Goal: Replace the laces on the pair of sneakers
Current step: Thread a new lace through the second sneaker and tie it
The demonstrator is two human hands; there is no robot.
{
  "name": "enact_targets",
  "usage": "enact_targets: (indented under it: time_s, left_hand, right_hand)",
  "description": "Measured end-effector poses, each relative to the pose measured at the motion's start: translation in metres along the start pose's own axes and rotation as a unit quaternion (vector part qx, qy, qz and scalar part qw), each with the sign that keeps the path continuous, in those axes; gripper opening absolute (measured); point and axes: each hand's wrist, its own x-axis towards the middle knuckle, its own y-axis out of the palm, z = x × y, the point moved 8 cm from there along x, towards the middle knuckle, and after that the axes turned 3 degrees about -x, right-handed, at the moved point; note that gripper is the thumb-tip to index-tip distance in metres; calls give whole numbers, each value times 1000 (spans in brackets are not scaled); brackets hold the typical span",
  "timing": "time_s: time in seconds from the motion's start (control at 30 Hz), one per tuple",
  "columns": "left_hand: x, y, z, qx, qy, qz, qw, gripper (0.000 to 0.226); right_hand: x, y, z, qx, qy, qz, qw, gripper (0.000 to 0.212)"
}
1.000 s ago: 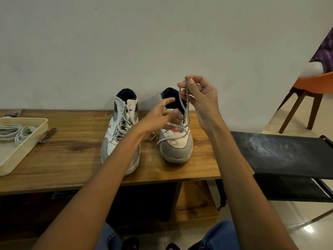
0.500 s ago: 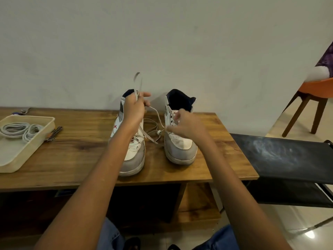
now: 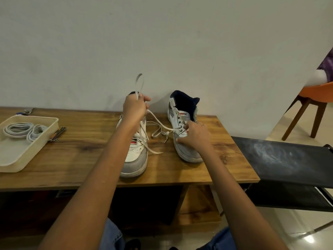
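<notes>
Landmark: the wooden table [image 3: 90, 156] against the pale wall; all places below are given from it
Left sneaker: the white and grey high-top [image 3: 135, 159] stands on the table near its middle, toe toward the front edge; its laces are loose
Right sneaker: the second high-top [image 3: 182, 120] stands on the table to the right of the first one, apart from it; upright, dark collar toward the wall
Old lace: the white lace [image 3: 158, 123] runs from the eyelets of the right sneaker across the gap, above the table top, up to the raised hand; a loop of it stands above that hand
Left hand: the left hand [image 3: 135, 110] is raised above the left sneaker; fingers clenched around the lace
Right hand: the right hand [image 3: 195, 135] lies on the front of the right sneaker; fingers bent and holding the shoe, fingertips at the eyelets
New laces: grey coiled laces [image 3: 21, 130] lie in the cream tray [image 3: 16, 159] on the left end of the table
Small tool: a metal tool [image 3: 57, 134] lies on the table, just beside the right wall of the tray; I cannot tell its kind
</notes>
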Motion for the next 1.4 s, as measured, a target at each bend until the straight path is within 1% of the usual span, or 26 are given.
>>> enact_targets:
  time_s: [0.1,0.13,0.2,0.23,0.3,0.4,0.5,0.57,0.63,0.73,0.8,0.83,0.87,0.9,0.93,0.97,1.0,1.03,1.07,1.1,1.13,1.17,1.23,1.3,1.37,1.4]
  left_hand:
    - [-10,28,18,-88,-55,69,992,34]
    - [-14,36,22,-135,-76,84,984,34]
    - [-19,48,26,-236,-119,98,960,35]
    - [-20,51,25,-278,-134,99,946,35]
    - [-22,53,23,-325,-145,91,930,35]
    - [-17,44,23,-344,-138,55,927,33]
    - [-9,35,29,-344,-145,34,927,33]
    - [-9,34,31,-269,-143,49,951,32]
    - [-13,39,34,-171,-139,77,972,30]
    - [-18,52,51,-52,-165,119,978,25]
    - [-23,61,61,61,-169,172,969,19]
    - [-25,63,62,155,-156,203,954,21]
    - [-27,62,59,275,-123,221,927,25]
    - [-28,58,51,404,-74,207,888,29]
    - [-28,54,38,504,-16,161,848,32]
    - [-29,52,20,550,43,106,827,33]
    - [-30,56,6,533,96,72,838,33]
    - [-32,63,-4,462,140,77,872,32]
    - [-34,75,-8,360,164,128,910,34]
    - [-40,90,-10,252,166,205,931,36]
    - [-46,101,-8,172,161,266,935,35]
    - [-48,108,-4,128,164,290,934,30]
    - [-42,106,7,116,178,249,945,25]
    - [-31,98,13,135,196,184,954,22]
    - [-26,93,13,149,208,156,954,20]
    - [-24,92,13,152,208,151,954,19]
  right_hand:
    - [-5,-22,15,77,-52,-55,994,47]
    - [-7,-29,26,131,-81,-46,987,40]
    - [-15,-29,54,260,-141,59,953,33]
    - [-23,-21,69,319,-160,125,926,35]
    - [-36,-9,85,396,-166,199,881,43]
    - [-39,-10,80,470,-140,246,836,41]
    - [-33,-32,63,447,-149,230,852,24]
    - [-31,-44,48,445,-152,216,856,20]
    - [-24,-62,22,472,-130,158,857,19]
    - [-14,-86,-27,554,-60,36,829,14]
    - [-11,-85,-47,568,-24,-9,823,14]
    - [-9,-81,-51,559,-13,-20,829,15]
    - [-8,-77,-51,544,-8,-22,838,16]
    - [-7,-74,-48,528,-10,-18,849,17]
    - [-6,-73,-43,513,-19,-10,858,17]
    - [-6,-73,-36,500,-36,-2,865,16]
    - [-6,-73,-28,493,-55,10,868,13]
    - [-6,-73,-20,492,-73,19,867,9]
    - [-6,-73,-12,496,-86,25,864,4]
    - [-7,-72,-7,498,-93,21,862,3]
    - [-7,-71,-4,496,-95,14,863,5]
    - [-7,-70,-2,489,-95,6,867,7]
    - [-4,-64,-6,481,-78,-5,873,15]
    - [2,-57,-24,453,-20,-49,890,23]
    - [7,-53,-46,351,39,-126,927,30]
    - [8,-47,-52,302,57,-145,940,34]
